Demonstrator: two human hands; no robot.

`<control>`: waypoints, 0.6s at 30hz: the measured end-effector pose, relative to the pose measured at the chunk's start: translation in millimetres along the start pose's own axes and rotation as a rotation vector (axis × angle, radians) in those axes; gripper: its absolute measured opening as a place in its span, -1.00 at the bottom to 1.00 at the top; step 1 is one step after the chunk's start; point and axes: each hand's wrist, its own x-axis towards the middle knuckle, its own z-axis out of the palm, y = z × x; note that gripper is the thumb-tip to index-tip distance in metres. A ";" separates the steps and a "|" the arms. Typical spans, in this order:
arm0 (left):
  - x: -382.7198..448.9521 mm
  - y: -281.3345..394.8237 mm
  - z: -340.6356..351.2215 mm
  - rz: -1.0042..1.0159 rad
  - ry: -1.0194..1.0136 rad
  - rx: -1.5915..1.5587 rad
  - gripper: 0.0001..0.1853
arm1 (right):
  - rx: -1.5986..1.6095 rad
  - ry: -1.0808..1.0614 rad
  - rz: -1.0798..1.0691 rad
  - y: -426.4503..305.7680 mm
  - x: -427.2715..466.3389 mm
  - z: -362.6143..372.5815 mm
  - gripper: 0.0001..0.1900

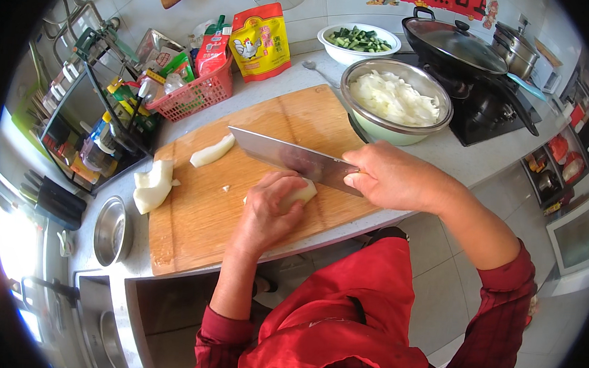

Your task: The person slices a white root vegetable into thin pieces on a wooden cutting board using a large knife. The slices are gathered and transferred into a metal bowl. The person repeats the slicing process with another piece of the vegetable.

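On the wooden cutting board [196, 239], my left hand [272, 208] holds down a pale, peeled vegetable piece [301, 195]. My right hand [392, 174] grips a cleaver [296, 158] near its handle, the blade reaching left just beyond the held piece. Whether the edge touches the piece cannot be told. A curved pale slice [213, 151] lies behind the blade's tip, and a larger white chunk [153, 186] rests at the board's left edge. Sliced white vegetable [394, 99] fills a metal bowl [349, 94], which sits in a pale green bowl [397, 135].
Behind the board stand a pink basket [194, 101] of packets and a yellow seasoning pouch [262, 45]. A white bowl [348, 54] holds cut green vegetable. A lidded wok [451, 47] sits on the stove at right. An empty steel bowl [112, 232] and knife block [58, 204] are left.
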 end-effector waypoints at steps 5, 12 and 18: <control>-4.1 -2.3 -1.1 -0.027 -0.003 0.003 -0.67 | 0.104 -0.234 0.251 -17.8 15.6 -19.0 -0.81; -1.1 0.3 3.9 0.022 0.014 0.001 -0.69 | -0.121 -0.065 -0.100 19.8 36.2 22.5 -0.78; -5.2 -0.1 -4.4 0.112 -0.032 0.131 -0.68 | 0.179 -0.049 0.288 -5.5 19.5 11.7 -0.76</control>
